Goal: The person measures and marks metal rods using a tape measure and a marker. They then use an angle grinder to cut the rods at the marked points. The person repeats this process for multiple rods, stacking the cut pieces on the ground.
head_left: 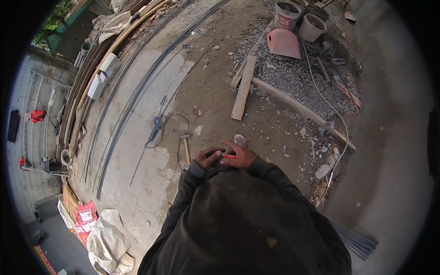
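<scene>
My left hand (209,158) and my right hand (240,156) are close together in front of my body. The right fingers are closed on a small red object (230,156); most of it is covered, so its kind is unclear. My left fingers curl toward it, and whatever they hold is hidden. Just left of the hands lies a hammer (186,149) with a wooden handle. Beyond the hammer is a blue angle grinder (156,128) with a black cord on the concrete. The toe of a light shoe (239,139) shows past my right hand.
Long steel bars (133,98) run along the left floor. Planks (244,87) border a gravel bed (300,75) with a pink scoop-shaped piece (283,43), buckets (312,27) and a hose (327,103). A pale sack (107,240) lies near left; a rod bundle (353,238), near right.
</scene>
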The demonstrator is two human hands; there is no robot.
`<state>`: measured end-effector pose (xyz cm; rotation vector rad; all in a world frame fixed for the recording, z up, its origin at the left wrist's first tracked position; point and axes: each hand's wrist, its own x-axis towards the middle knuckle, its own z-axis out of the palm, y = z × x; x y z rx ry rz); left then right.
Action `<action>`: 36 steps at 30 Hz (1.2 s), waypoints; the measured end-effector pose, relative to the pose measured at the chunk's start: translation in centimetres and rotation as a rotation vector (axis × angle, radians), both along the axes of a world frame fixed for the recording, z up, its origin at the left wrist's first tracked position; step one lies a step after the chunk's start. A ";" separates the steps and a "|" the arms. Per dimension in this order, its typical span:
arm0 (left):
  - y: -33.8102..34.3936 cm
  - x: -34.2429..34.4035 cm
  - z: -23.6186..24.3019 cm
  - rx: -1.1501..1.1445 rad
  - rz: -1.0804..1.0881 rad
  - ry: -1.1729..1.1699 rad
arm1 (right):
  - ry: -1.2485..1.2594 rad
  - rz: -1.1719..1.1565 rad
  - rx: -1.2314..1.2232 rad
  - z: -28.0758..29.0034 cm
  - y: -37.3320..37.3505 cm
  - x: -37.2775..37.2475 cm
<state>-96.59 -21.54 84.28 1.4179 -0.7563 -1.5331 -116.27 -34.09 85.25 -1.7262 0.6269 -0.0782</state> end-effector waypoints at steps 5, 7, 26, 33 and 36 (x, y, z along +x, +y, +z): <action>4.7 -1.8 -2.3 0.028 -0.445 -0.035 | 0.027 -0.207 0.047 1.5 9.3 -4.6; 8.1 -2.2 -2.2 0.172 -0.585 0.135 | 0.024 -0.307 0.009 0.1 15.0 -6.3; 10.2 -8.7 -5.9 0.335 -0.466 0.603 | 0.119 -1.320 0.170 -2.3 66.0 -22.2; 7.5 -7.7 -5.6 0.208 -0.300 0.176 | 0.099 -1.564 0.489 -0.4 96.1 -25.8; 11.2 -14.2 -8.7 0.326 -0.384 0.106 | 0.114 -1.735 0.562 2.5 104.9 -26.5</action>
